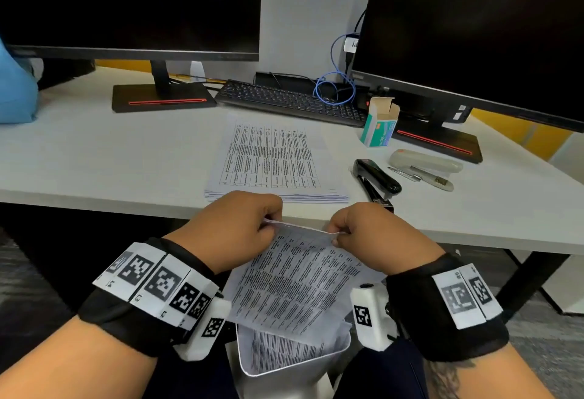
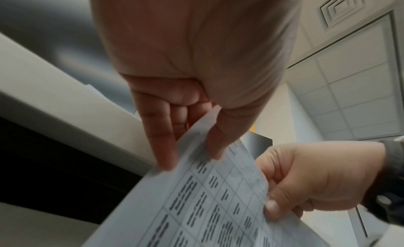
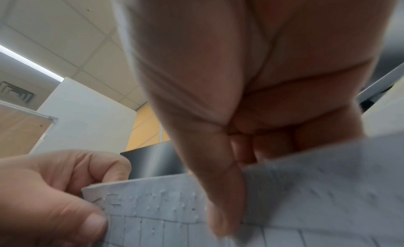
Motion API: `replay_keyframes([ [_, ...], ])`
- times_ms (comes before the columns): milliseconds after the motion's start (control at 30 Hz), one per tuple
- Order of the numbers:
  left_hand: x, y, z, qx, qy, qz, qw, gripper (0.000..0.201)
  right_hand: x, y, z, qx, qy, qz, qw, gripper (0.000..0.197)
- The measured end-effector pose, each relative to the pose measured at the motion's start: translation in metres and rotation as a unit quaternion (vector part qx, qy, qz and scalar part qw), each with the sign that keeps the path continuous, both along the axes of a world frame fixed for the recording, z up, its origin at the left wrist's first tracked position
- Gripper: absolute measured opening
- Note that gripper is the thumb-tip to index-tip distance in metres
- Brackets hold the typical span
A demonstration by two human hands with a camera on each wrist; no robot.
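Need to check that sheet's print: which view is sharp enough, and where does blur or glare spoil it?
Head view: evenly lit, no glare; the sheet between the left hand and right hand shows rows of text, too small to read; edges bend from the wide lens. Left wrist view: grid lines visible, print smeared by blur. Right wrist view: blurriest and dim, print nearly gone.

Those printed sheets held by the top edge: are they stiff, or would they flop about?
Probably floppy: the sheets hang from the left hand and right hand, and their lower end bends over. Likely light, since pinches at the top edge alone carry them. They look thin, so a rough pull might crease or tear them.
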State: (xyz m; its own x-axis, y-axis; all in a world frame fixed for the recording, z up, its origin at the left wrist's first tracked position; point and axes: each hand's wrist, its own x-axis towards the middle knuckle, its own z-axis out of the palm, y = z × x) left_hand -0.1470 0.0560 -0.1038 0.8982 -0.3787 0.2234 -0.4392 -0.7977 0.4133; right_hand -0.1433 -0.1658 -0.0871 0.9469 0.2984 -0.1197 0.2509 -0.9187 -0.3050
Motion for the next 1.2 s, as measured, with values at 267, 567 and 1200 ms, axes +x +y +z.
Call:
replay_keyframes([
  [267,0.006,-0.012,-0.029,0.048,0.075,-0.038,0.995,0.009,0.002,-0.002,-0.011,-0.075,0.050,-0.016,0.996,0.015],
  [567,0.016,0.000,-0.068,0.020,0.090,-0.024,0.996,0.009,0.008,-0.002,-0.036,-0.104,0.123,-0.041,0.986,0.024],
  [1200,0.037,0.011,-0.133,-0.051,0.080,0.032,0.995,0.013,0.031,-0.011,-0.080,-0.125,0.085,-0.042,0.988,0.017],
])
